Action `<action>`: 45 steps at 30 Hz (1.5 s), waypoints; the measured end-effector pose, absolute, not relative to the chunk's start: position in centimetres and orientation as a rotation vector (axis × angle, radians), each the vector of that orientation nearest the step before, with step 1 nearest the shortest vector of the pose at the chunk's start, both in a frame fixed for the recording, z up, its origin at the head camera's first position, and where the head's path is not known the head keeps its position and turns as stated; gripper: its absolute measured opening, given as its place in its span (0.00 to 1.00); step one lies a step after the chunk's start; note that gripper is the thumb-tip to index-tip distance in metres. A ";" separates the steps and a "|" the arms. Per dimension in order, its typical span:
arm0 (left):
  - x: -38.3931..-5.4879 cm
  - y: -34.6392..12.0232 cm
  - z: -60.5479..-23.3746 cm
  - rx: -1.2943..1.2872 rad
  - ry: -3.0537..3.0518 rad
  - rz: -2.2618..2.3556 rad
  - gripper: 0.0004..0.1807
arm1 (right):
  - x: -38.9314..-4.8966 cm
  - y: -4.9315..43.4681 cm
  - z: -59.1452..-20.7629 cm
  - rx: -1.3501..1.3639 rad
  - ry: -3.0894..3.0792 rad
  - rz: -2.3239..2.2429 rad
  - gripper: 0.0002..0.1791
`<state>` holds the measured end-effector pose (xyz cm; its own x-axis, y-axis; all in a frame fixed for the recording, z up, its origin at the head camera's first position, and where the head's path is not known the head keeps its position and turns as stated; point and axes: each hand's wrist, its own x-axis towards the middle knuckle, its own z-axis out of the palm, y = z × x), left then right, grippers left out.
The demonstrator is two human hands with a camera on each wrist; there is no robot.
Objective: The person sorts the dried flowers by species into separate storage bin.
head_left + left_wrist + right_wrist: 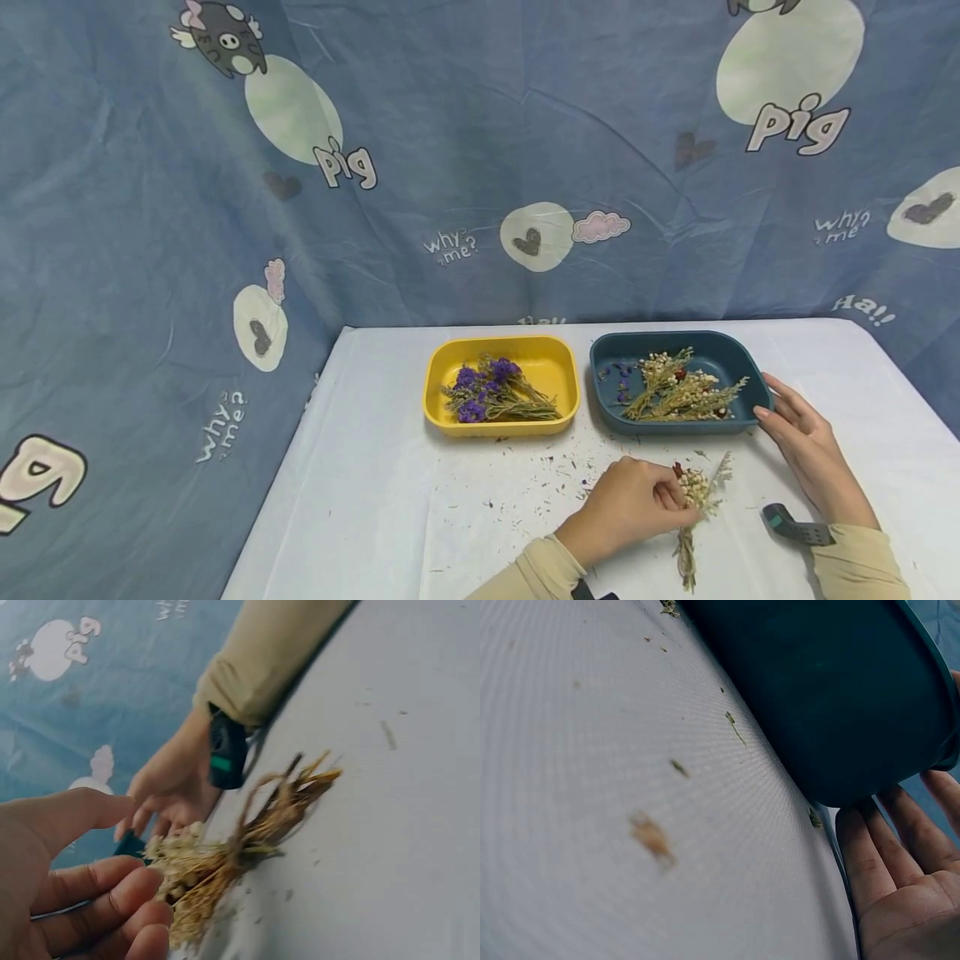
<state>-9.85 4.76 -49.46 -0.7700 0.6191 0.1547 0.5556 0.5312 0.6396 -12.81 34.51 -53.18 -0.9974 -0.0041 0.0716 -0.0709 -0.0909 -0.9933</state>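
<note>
My left hand (637,504) is over a small bunch of dried flowers (696,492) with cream blossoms and tied brown stems. In the left wrist view the thumb and loosely bent fingers (112,900) stand apart, with the bunch (202,877) just beyond the fingertips. At the right end of the teal tray (675,427), my right hand (806,442) holds the corner, thumb by the rim and fingers against the outside. The right wrist view shows those fingers (870,855) at the tray's lower corner. Several more cream dried-flower bunches (686,392) lie inside this tray.
A yellow tray (435,400) with purple dried flowers (480,387) stands left of the teal one. Crumbs of dried plants are scattered over the white tabletop (375,500). A blue printed curtain (450,125) hangs behind and at the left.
</note>
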 end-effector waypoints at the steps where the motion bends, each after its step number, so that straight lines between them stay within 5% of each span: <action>1: -9.7 4.9 -49.6 1.029 2.689 1.036 0.12 | -12.8 34.5 -53.2 0.087 -2.086 2.283 0.36; 21: -8.1 5.6 -50.8 0.989 2.787 0.746 0.13 | -12.7 34.5 -53.2 0.093 -2.103 2.268 0.37; 45: -10.2 3.9 -49.4 0.800 2.701 0.728 0.07 | -12.7 34.5 -53.1 0.123 -2.070 2.287 0.36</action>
<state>-10.17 3.94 -49.40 -0.8241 0.5610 -0.0777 0.4461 0.7275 0.5213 -12.71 34.46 -53.13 -0.9954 -0.0133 0.0952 -0.0934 -0.1001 -0.9906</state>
